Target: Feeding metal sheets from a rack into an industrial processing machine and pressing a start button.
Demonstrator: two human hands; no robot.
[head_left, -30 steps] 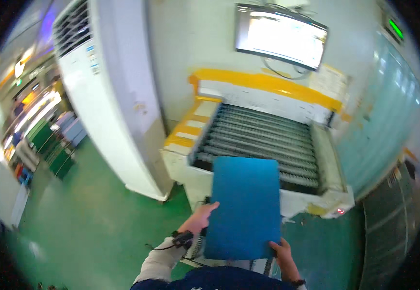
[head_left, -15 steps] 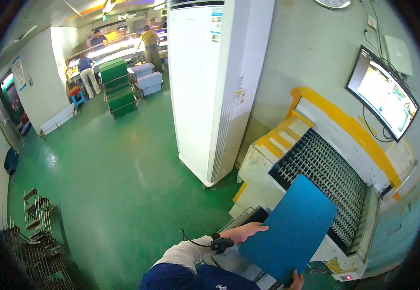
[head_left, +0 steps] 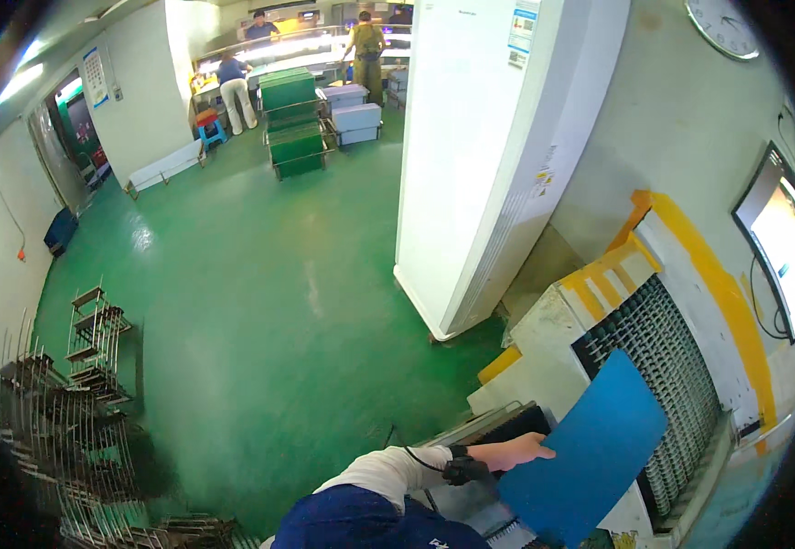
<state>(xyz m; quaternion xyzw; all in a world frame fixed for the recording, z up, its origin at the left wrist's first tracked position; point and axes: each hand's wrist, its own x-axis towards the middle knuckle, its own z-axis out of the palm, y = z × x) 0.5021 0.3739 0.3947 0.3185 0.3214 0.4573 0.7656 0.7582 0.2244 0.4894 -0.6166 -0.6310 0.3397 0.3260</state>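
Observation:
A flat blue sheet [head_left: 590, 448] with rounded far corners slants across the lower right. My left hand [head_left: 527, 449] is closed on its left edge, thumb over the top face. The sheet's far end lies over the bed of small grey rollers [head_left: 690, 384] in a machine; whether it touches them I cannot tell. The near end of the sheet runs out of the picture at the bottom, and my right hand is not visible. On my left wrist sits a black device [head_left: 464, 468] with a cable.
A tall white cabinet-shaped unit [head_left: 471, 165] stands ahead. Metal racks [head_left: 86, 403] are at the left. Farther back are green boards on a rack [head_left: 292, 119], grey bins [head_left: 356, 119] and several people at a lit bench. A screen [head_left: 775, 242] hangs on the right wall.
The view has swung left, so the surroundings sit farther right. My right hand, earlier at the sheet's near edge, has gone out of view. My left hand keeps its hold.

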